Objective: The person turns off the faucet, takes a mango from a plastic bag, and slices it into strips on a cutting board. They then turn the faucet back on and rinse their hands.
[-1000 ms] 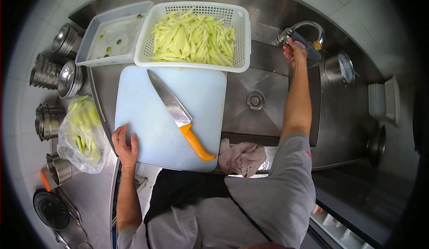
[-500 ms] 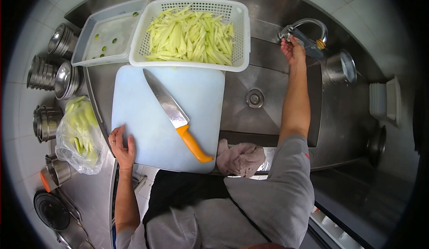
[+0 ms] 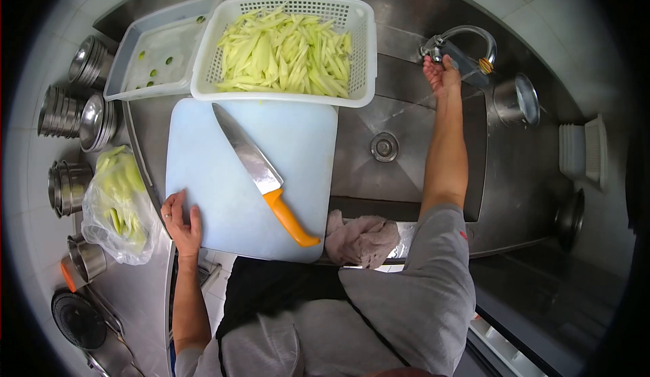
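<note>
My left hand (image 3: 181,225) rests at the left edge of a pale blue cutting board (image 3: 196,140), fingers apart and partly on the board. A kitchen knife (image 3: 291,220) with an orange handle lies diagonally across the board, its tip pointing away from me. At the back of the sink, my right hand (image 3: 441,76) is closed at the base of the faucet (image 3: 474,32), around its lever, which the fingers mostly hide. A thin streak of water shows beside the wrist. Beyond the board stands a white perforated basket (image 3: 365,52) of pale green vegetable strips (image 3: 281,55).
The steel sink (image 3: 406,174) has a drain (image 3: 384,147). A damp cloth (image 3: 363,240) lies on its front edge. A shallow plastic tub (image 3: 125,69) holds several green bits. A bag of vegetables (image 3: 118,208) and stacked steel bowls (image 3: 57,113) are on the left. A metal pot (image 3: 516,99) stands right.
Water now streams from the faucet into the sink, where none showed before. My right hand has shifted slightly at the lever. My left hand stays at the board's edge.
</note>
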